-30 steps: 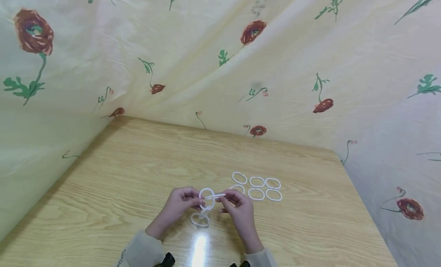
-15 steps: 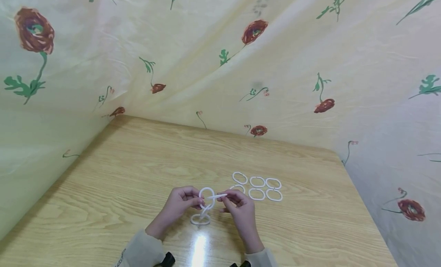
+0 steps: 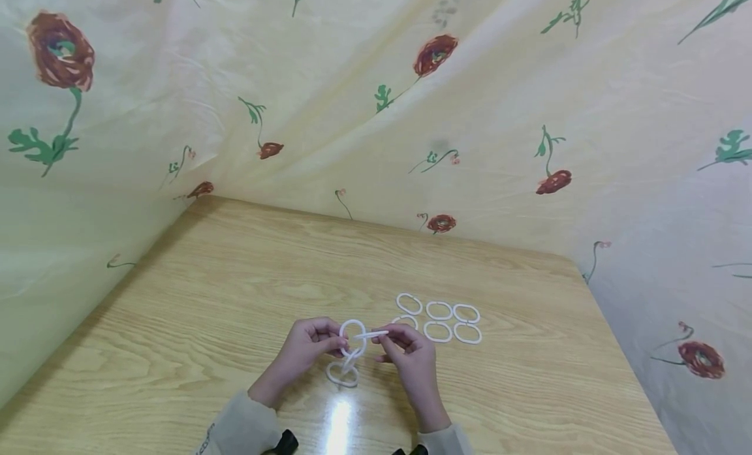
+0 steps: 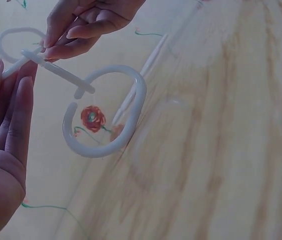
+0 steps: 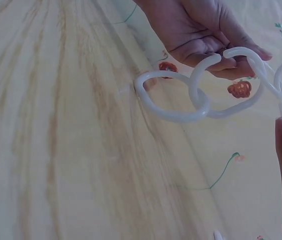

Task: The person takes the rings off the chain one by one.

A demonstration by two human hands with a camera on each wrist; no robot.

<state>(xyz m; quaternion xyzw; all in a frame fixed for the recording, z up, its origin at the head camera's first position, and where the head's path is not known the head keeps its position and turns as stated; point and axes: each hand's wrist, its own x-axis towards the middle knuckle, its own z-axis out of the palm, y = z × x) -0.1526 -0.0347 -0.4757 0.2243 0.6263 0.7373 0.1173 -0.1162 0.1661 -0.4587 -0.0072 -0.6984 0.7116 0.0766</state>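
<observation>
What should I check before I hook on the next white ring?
1. Left hand grips the top ring: ok.
2. Right hand pinches the new ring: ok.
3. Top ring's gap open enough to slip through: ok, seen from the right wrist.
4. New ring already through the top ring: cannot tell.
5. Chain linked below, bottom ring hanging: ok.
6. Spare rings within reach on the table: ok.

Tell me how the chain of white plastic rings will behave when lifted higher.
The chain of white plastic rings probably dangles loosely: its links hang freely below the left hand and right hand. Each thin ring looks stiff and light. The split ring might slip off.
</observation>
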